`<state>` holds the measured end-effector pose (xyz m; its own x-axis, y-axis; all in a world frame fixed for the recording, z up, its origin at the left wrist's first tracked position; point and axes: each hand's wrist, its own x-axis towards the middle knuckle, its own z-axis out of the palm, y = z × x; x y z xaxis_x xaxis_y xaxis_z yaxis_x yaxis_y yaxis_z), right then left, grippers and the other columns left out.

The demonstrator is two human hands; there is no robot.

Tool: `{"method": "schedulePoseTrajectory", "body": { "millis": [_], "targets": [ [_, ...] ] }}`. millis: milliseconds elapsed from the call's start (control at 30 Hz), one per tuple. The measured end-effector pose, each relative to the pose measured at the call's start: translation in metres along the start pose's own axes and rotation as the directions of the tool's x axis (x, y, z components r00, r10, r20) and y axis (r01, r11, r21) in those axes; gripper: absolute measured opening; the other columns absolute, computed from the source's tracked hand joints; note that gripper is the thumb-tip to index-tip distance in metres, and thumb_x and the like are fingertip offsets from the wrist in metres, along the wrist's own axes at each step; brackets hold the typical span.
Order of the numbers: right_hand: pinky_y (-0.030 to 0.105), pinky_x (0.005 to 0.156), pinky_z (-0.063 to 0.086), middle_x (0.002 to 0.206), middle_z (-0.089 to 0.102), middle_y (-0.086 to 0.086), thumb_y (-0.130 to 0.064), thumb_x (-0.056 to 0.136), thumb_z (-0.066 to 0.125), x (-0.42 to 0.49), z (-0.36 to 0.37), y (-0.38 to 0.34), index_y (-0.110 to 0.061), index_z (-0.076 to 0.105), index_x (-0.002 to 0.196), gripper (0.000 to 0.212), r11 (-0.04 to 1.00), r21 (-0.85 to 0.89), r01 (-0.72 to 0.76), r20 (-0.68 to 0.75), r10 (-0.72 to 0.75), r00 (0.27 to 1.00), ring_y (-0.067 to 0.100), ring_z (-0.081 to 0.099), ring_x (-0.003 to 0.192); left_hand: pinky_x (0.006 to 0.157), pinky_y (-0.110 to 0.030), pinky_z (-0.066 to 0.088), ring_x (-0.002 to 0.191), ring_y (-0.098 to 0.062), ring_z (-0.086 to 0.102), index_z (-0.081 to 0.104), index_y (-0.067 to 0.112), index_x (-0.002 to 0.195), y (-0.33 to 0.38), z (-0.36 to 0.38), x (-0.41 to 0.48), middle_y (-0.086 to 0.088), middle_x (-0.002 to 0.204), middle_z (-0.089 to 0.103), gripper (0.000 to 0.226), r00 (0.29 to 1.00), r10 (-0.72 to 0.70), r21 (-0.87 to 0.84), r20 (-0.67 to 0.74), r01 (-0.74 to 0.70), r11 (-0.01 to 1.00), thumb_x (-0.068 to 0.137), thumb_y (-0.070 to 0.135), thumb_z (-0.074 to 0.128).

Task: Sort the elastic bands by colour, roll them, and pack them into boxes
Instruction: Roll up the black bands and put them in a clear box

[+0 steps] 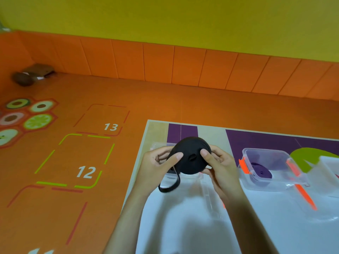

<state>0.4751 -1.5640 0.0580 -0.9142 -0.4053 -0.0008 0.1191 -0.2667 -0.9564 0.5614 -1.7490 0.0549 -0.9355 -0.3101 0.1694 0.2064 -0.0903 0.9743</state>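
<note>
Gripping a flat, matte black roll (pixel 190 155) of elastic, I pinch its left edge with my left hand (pixel 157 165) and its right edge with my right hand (pixel 218 165), thumbs on its round face. A loose tail (pixel 170 186) loops below. The roll is held over a clear plastic box (pixel 190 177) on the glossy desk (pixel 183 226); a purple roll (pixel 261 172) lies in the second box (pixel 275 182).

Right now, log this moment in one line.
left hand, right hand: grip black roll | tail: hangs loose | purple roll: in clear box
</note>
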Motion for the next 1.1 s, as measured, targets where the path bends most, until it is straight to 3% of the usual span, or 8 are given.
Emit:
{"method": "schedulePoseTrajectory", "body": {
  "millis": [133, 267, 433, 567, 733, 867, 1000, 1100],
  "targets": [
    [0.036, 0.086, 0.063, 0.122, 0.076, 0.019, -0.031, 0.090, 0.082, -0.002, 0.001, 0.006, -0.014, 0.078, 0.116, 0.031, 0.999, 0.044, -0.032, 0.093, 0.027, 0.995, 0.035, 0.074, 0.115, 0.084, -0.021, 0.060, 0.107, -0.020, 0.078, 0.081, 0.016, 0.116, -0.005, -0.003, -0.002, -0.003, 0.110, 0.082, 0.020, 0.994, -0.020, -0.019, -0.105, 0.018, 1.000, 0.096, 0.013, 0.077],
    [0.032, 0.083, 0.064, 0.113, 0.080, 0.012, -0.035, 0.087, 0.082, 0.001, -0.015, -0.011, -0.022, 0.078, 0.119, 0.035, 0.968, -0.250, -0.012, 0.286, 0.086, 0.954, 0.030, 0.078, 0.106, 0.085, -0.024, 0.059, 0.103, -0.021, 0.079, 0.082, 0.017, 0.111, -0.001, -0.022, -0.003, -0.004, 0.105, 0.083, 0.016, 0.999, -0.041, 0.086, -0.005, 0.042, 0.995, 0.097, 0.014, 0.077],
    [0.033, 0.071, 0.065, 0.093, 0.081, 0.013, -0.031, 0.086, 0.085, 0.002, -0.014, -0.012, -0.016, 0.081, 0.098, 0.019, 0.945, -0.324, 0.041, 0.181, 0.020, 0.983, 0.028, 0.081, 0.089, 0.089, -0.030, 0.062, 0.104, -0.024, 0.079, 0.082, 0.021, 0.110, 0.004, -0.021, 0.001, -0.006, 0.108, 0.083, 0.016, 0.994, -0.079, 0.072, 0.078, 0.074, 0.995, 0.095, 0.022, 0.079],
    [0.041, 0.079, 0.066, 0.109, 0.080, 0.017, -0.027, 0.086, 0.083, 0.001, -0.009, 0.002, -0.014, 0.078, 0.106, 0.025, 0.991, -0.132, -0.033, 0.124, 0.050, 0.991, 0.036, 0.079, 0.101, 0.088, -0.029, 0.062, 0.105, -0.024, 0.079, 0.082, 0.024, 0.112, 0.003, -0.027, 0.004, -0.005, 0.110, 0.082, 0.018, 0.996, -0.080, 0.050, 0.034, 0.078, 0.996, 0.095, 0.021, 0.079],
    [0.033, 0.076, 0.065, 0.107, 0.081, 0.008, -0.039, 0.087, 0.083, 0.009, -0.024, -0.008, -0.031, 0.078, 0.121, 0.035, 0.902, -0.427, -0.063, 0.327, 0.220, 0.919, 0.027, 0.079, 0.101, 0.093, -0.032, 0.062, 0.105, -0.023, 0.079, 0.082, 0.024, 0.112, 0.003, -0.035, 0.002, -0.004, 0.108, 0.083, 0.016, 0.978, -0.138, 0.167, 0.159, 0.111, 0.980, 0.096, 0.019, 0.079],
    [0.030, 0.072, 0.062, 0.108, 0.081, 0.011, -0.045, 0.082, 0.085, 0.012, -0.017, -0.007, -0.023, 0.082, 0.115, 0.039, 0.951, -0.309, -0.020, 0.202, 0.086, 0.976, 0.029, 0.078, 0.102, 0.090, -0.044, 0.064, 0.100, -0.032, 0.079, 0.082, 0.023, 0.110, 0.007, -0.021, 0.007, -0.009, 0.105, 0.083, 0.015, 0.995, -0.086, 0.081, 0.059, 0.081, 0.993, 0.098, 0.017, 0.076],
    [0.044, 0.083, 0.065, 0.124, 0.076, 0.015, -0.043, 0.082, 0.089, 0.008, 0.003, 0.016, -0.019, 0.078, 0.122, 0.048, 0.996, -0.054, -0.070, 0.132, 0.076, 0.988, 0.033, 0.075, 0.114, 0.074, -0.026, 0.061, 0.091, -0.019, 0.076, 0.082, 0.027, 0.108, 0.009, -0.009, 0.015, -0.004, 0.100, 0.082, 0.013, 0.995, -0.024, 0.066, -0.101, 0.031, 0.997, 0.098, 0.026, 0.074],
    [0.050, 0.092, 0.064, 0.123, 0.078, 0.012, -0.033, 0.086, 0.086, 0.006, 0.000, 0.017, -0.026, 0.077, 0.124, 0.039, 0.967, -0.214, -0.142, 0.276, 0.199, 0.940, 0.032, 0.075, 0.114, 0.070, -0.017, 0.055, 0.090, -0.011, 0.076, 0.082, 0.029, 0.105, 0.009, -0.018, 0.015, 0.002, 0.100, 0.082, 0.013, 0.998, -0.018, 0.139, -0.063, 0.026, 0.990, 0.102, 0.024, 0.070]
  ]
}}
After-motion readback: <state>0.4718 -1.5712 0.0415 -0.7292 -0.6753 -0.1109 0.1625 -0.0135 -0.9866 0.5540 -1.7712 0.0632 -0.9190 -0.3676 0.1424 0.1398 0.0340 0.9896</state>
